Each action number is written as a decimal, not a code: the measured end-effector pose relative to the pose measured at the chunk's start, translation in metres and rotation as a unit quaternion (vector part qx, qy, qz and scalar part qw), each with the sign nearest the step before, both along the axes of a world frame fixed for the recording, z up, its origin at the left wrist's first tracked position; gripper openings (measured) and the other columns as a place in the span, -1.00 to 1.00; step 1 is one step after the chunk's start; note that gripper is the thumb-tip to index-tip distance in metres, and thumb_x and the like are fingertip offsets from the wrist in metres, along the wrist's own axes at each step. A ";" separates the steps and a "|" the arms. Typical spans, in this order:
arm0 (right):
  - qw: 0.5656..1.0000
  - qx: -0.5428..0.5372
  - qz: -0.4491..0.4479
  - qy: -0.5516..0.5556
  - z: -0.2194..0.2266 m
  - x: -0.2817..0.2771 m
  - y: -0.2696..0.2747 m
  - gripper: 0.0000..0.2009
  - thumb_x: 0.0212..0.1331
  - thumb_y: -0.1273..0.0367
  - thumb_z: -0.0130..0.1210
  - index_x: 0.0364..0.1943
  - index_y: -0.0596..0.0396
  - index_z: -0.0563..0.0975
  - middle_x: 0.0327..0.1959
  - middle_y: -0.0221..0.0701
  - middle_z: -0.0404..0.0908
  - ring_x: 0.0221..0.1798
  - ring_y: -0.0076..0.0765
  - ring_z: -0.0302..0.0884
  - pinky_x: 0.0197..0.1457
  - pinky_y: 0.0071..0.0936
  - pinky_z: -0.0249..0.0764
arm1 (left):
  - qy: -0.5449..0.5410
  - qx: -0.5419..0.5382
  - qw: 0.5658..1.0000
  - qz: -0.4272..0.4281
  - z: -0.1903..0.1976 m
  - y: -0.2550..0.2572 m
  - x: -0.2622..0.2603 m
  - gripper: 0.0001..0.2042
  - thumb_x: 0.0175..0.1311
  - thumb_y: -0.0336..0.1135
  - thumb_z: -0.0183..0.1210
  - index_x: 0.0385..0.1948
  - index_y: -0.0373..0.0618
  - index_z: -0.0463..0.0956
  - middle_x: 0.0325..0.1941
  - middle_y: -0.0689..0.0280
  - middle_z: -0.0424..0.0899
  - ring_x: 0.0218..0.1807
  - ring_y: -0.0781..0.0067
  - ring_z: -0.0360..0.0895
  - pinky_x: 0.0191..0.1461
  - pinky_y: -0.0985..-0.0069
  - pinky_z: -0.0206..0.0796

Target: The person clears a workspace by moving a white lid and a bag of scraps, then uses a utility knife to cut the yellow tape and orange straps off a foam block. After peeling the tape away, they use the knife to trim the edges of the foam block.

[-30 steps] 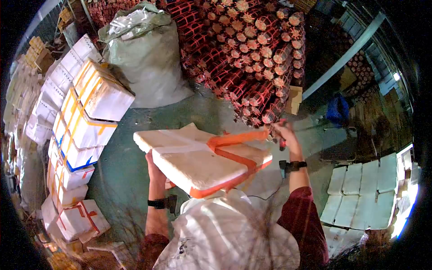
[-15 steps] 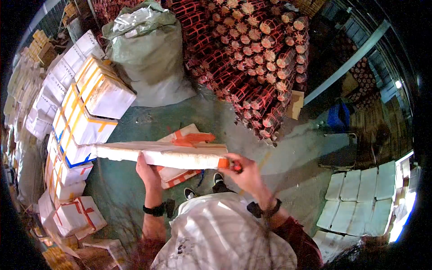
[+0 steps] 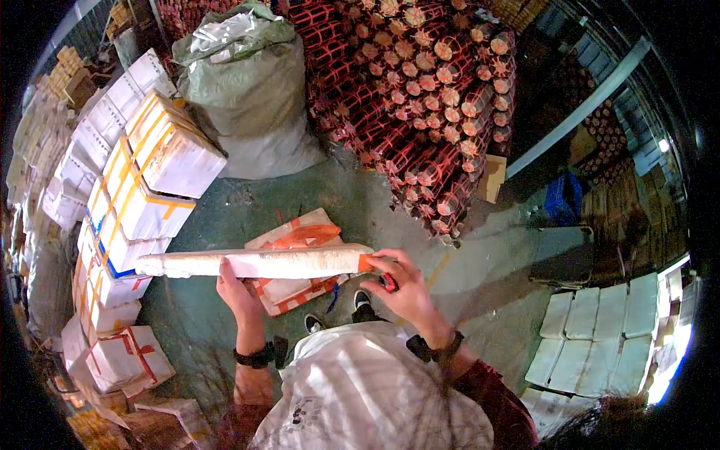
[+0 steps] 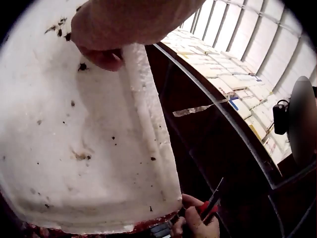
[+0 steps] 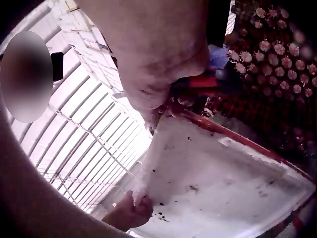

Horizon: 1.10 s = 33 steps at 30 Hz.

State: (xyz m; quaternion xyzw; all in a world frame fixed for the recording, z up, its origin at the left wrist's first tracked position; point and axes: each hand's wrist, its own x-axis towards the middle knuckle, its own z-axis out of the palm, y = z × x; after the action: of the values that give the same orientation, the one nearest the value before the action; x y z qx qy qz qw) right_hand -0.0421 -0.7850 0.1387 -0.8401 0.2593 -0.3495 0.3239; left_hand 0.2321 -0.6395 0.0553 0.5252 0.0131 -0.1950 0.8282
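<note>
A white foam lid (image 3: 262, 264) is held up in front of the apron, edge toward the head camera. The left hand (image 3: 240, 298) grips its near long edge, thumb on the rim; the left wrist view shows fingertips on the dark-specked white face (image 4: 99, 129). At the right end, beside a patch of orange tape (image 3: 364, 262), the right hand (image 3: 406, 289) holds the lid's corner. That hand also holds a red-handled tool (image 3: 388, 282), its narrow pointed blade (image 4: 216, 192) jutting out in the left wrist view.
Below the lid, an orange-taped foam piece (image 3: 289, 296) lies on the green floor, with loose orange tape (image 3: 304, 237) over it. Taped foam boxes (image 3: 154, 206) are stacked at left. A large sack (image 3: 251, 112) and red-netted bundles (image 3: 427, 112) stand ahead; white blocks (image 3: 592, 330) lie at right.
The lid has tilted from showing its taped broad face to edge-on and shifted left. The right hand has come from the outstretched orange tape to the lid's right end.
</note>
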 end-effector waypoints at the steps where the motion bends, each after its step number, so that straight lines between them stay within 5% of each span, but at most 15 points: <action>1: 1.000 0.003 0.003 0.006 0.000 0.001 0.000 -0.59 -0.03 0.58 0.34 -0.02 -0.02 0.58 -0.05 -0.30 0.55 -0.16 -0.19 0.62 -0.15 -0.36 0.61 | 0.004 -0.002 1.000 0.003 -0.001 0.001 0.001 -0.70 0.45 -0.12 0.06 -0.23 -0.25 0.44 -0.34 0.34 0.58 -0.34 0.55 0.55 -0.28 0.52 0.43; 9: 0.999 -0.023 0.049 -0.002 -0.022 -0.005 -0.017 -0.53 -0.13 0.72 0.14 -0.05 0.04 0.57 0.01 -0.27 0.59 0.00 -0.14 0.64 -0.04 -0.35 0.63 | 0.006 0.003 1.000 0.018 0.003 -0.001 -0.001 -0.71 0.45 -0.11 0.07 -0.30 -0.20 0.45 -0.46 0.35 0.56 -0.49 0.55 0.53 -0.47 0.53 0.39; 15: 0.999 -0.028 0.041 -0.015 -0.019 -0.005 -0.018 -0.51 -0.16 0.75 0.09 -0.06 0.03 0.57 -0.01 -0.27 0.61 -0.08 -0.14 0.65 -0.10 -0.36 0.61 | -0.001 0.035 0.999 0.021 0.001 0.000 0.001 -0.69 0.45 -0.09 0.05 -0.32 -0.18 0.44 -0.46 0.32 0.59 -0.52 0.54 0.53 -0.52 0.55 0.37; 18: 0.999 -0.021 0.038 0.009 -0.025 -0.005 -0.019 -0.59 -0.06 0.59 0.24 -0.06 -0.04 0.51 0.01 -0.35 0.59 -0.01 -0.07 0.61 0.01 -0.29 0.62 | 0.001 0.049 0.998 0.038 0.006 -0.003 -0.001 -0.69 0.45 -0.08 0.06 -0.33 -0.18 0.44 -0.46 0.32 0.59 -0.54 0.54 0.52 -0.54 0.56 0.36; 27: 0.992 -0.094 0.078 0.041 -0.020 -0.002 -0.021 -0.57 -0.10 0.53 0.30 -0.04 -0.01 0.52 0.03 -0.41 0.57 -0.05 -0.20 0.64 -0.05 -0.33 0.64 | -0.008 0.074 0.997 0.019 0.018 -0.003 -0.007 -0.68 0.44 -0.08 0.06 -0.34 -0.19 0.43 -0.48 0.31 0.57 -0.54 0.54 0.51 -0.55 0.55 0.36; 33: 0.986 -0.133 0.074 0.065 -0.018 0.000 -0.025 -0.76 0.02 0.50 0.30 -0.18 0.07 0.59 -0.09 -0.41 0.61 -0.18 -0.24 0.67 -0.19 -0.38 0.63 | -0.037 0.085 0.995 0.030 0.023 -0.003 -0.011 -0.67 0.44 -0.08 0.08 -0.31 -0.21 0.45 -0.45 0.31 0.59 -0.50 0.54 0.54 -0.52 0.56 0.37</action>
State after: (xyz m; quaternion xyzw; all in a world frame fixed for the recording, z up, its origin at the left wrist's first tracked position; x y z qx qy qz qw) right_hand -0.0418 -0.8105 0.1205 -0.9134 0.1680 -0.3005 0.2171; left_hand 0.2212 -0.6422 0.0780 0.5998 0.0149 -0.1492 0.7860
